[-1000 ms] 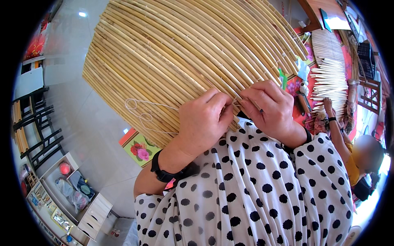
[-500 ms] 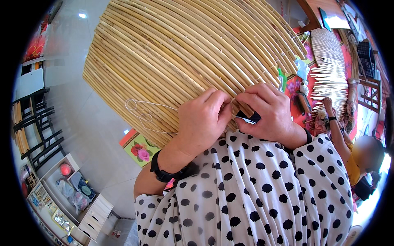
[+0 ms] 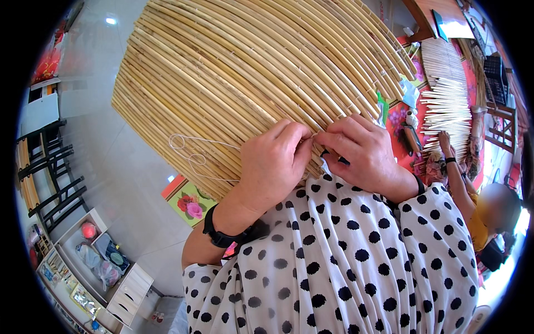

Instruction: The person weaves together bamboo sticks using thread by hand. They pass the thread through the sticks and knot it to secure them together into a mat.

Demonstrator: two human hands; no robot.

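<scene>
A mat of parallel yellow reed stalks [image 3: 222,72], tied in rows with thin pale string, spreads in front of me. At its near edge my left hand [image 3: 273,161] is closed in a pinch, and the fingertips meet those of my right hand [image 3: 359,153]. A short bit of pale string shows between the two pinches. The right hand's fingers are bent over the stalk ends, which they partly hide. Left of my left hand, a loose length of white string [image 3: 192,158] lies in loops across the stalks.
Under the mat is a flowered cover [image 3: 192,203]. To the right, another person's hand [image 3: 445,142] rests by a mat of thin pale sticks [image 3: 448,106]. A green and white packet [image 3: 382,107] lies beside my mat. An open drawer unit [image 3: 92,250] stands at lower left.
My right hand has turned and drawn its fingers in closer to the left fingertips. The stalk end and dark patch beneath it are now mostly covered. My left hand has barely moved.
</scene>
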